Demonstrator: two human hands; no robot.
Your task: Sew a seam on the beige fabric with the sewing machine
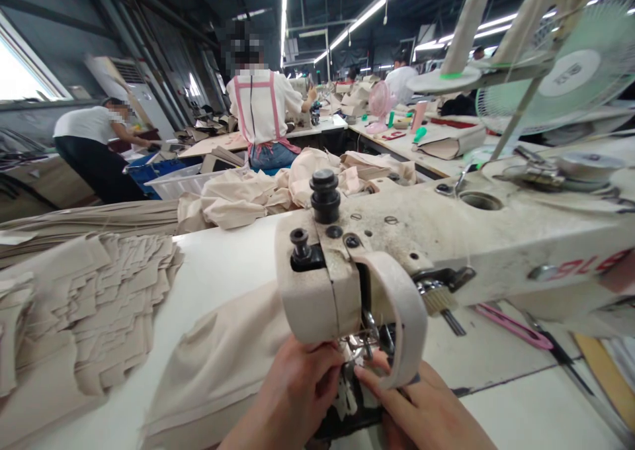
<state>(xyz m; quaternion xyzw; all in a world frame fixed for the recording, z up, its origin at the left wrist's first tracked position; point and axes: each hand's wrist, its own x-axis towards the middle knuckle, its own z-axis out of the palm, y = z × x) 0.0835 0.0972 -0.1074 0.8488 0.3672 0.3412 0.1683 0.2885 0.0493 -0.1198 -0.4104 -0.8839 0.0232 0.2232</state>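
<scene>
A worn cream sewing machine [446,238] fills the right half of the head view, its head end hanging over the white table [223,265]. My left hand [292,397] and my right hand [421,410] meet right under the machine head, at the needle and presser foot [364,347]. Fingertips of both hands pinch a small pale piece there; what it is I cannot tell. A beige fabric panel [218,364] lies under my left hand and runs off to the left.
A fanned stack of beige cut pieces [94,304] covers the table's left side. Crumpled beige fabric [258,195] is heaped behind the machine. A pink tool [510,326] lies at the right. Thread cones and a fan [575,66] stand above. Other people work at tables behind.
</scene>
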